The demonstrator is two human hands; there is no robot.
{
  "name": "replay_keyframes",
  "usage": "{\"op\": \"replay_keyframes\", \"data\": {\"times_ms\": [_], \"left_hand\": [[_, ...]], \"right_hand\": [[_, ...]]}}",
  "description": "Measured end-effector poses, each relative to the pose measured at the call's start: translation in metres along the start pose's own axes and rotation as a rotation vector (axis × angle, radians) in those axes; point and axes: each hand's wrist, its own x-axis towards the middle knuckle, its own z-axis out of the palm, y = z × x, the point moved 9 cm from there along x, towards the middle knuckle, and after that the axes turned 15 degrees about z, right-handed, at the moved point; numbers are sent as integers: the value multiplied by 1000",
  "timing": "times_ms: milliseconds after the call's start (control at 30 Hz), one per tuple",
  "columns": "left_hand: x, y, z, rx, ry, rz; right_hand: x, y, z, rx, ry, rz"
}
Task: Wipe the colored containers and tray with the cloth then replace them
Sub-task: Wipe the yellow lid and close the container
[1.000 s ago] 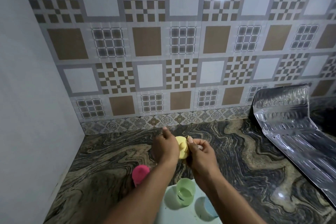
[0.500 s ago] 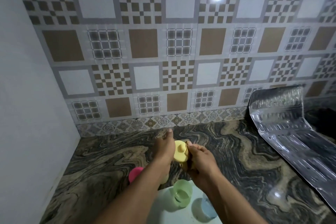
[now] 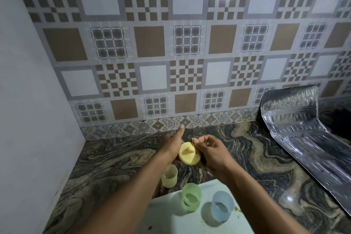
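- Yellow plastic is showing between the two hands: a round yellow lid [image 3: 190, 153] with a small knob in its middle is being held up above the countertop [image 3: 114, 159], its knobbed face turned towards the camera.
- The left hand [image 3: 171, 145] is holding the lid at its left edge. One digit is pointing straight up, clear of the lid, while the other fingers are lying behind the lid, so how they curl cannot be told.
- The right hand [image 3: 211, 150] is closing in on the lid's right side with its fingers curled. Its thumb and fingertips are pinching a thin yellowish fold of cloth [image 3: 194, 141] against the lid's upper right rim, and little of that cloth is showing.
- The lid is sitting between the two hands and touching both, with the knob lying free of every finger.
- A yellow container [image 3: 169, 177] is standing open on the countertop just below the lid, partly hidden by the left forearm.
- A green container [image 3: 191, 198] and a blue container [image 3: 222, 206] are standing upright and open, side by side but apart, on the pale tray [image 3: 190, 223] at the near edge.
- A crinkled foil sheet [image 3: 303, 138] is leaning against the tiled wall [image 3: 186, 43] and spreading over the countertop, well apart from the hands.
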Motion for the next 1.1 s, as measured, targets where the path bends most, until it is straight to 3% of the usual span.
{"op": "replay_keyframes", "data": {"times_ms": [33, 100, 200, 267, 333, 400, 467, 533, 567, 633, 733, 900, 1000, 1100], "left_hand": [[3, 6, -1, 50, 4, 53], [-1, 27, -17, 129, 229, 179], [-26, 33, -34, 53, 587, 143], [-14, 9, -18, -66, 437, 55], [-4, -10, 6, -176, 54, -75], [2, -4, 11, -122, -125, -49], [6, 15, -11, 45, 114, 97], [-7, 31, -30, 94, 400, 135], [-11, 30, -33, 75, 467, 131], [-8, 20, -26, 40, 385, 119], [2, 6, -14, 84, 95, 96], [5, 33, -12, 308, 10, 271], [-1, 44, -10, 402, 66, 362], [-11, 46, -23, 345, 283, 397]], "right_hand": [[-2, -6, 2, -38, -41, -12], [-7, -13, 10, 22, -48, -73], [-10, -2, 12, 180, 147, -127], [-10, 4, 7, 194, 192, -116], [-8, -3, 3, 69, 95, -84], [-9, -14, 3, -95, -6, -58], [-7, -19, 9, -82, -36, -88], [-3, -12, 11, 40, 73, -125], [-1, -5, 8, 101, 157, -135], [1, 8, 2, 163, 226, -126], [6, 4, 2, 67, 63, -87], [7, -14, 5, -55, 15, -146], [4, -11, 7, -15, 33, -164], [4, 2, 7, 149, 72, -158]]}}
